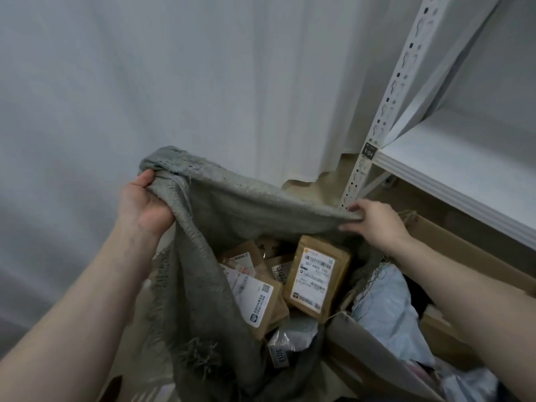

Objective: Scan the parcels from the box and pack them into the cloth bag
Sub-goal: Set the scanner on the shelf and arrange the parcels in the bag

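Note:
A grey-green cloth bag [232,204] with frayed edges hangs open in front of me. My left hand [143,203] grips its rim at the upper left. On the right, my right hand [374,220] pinches the rim. Inside the bag lie several brown parcels with white labels; the largest brown parcel [317,275] leans upright at the right, and another labelled parcel [255,300] lies at the left. A grey plastic parcel [290,340] sits below them.
A cardboard box [452,250] stands at the right under my right arm, holding pale blue and white plastic parcels [388,309]. White metal shelving [452,172] rises at the right. A white wall fills the left and back.

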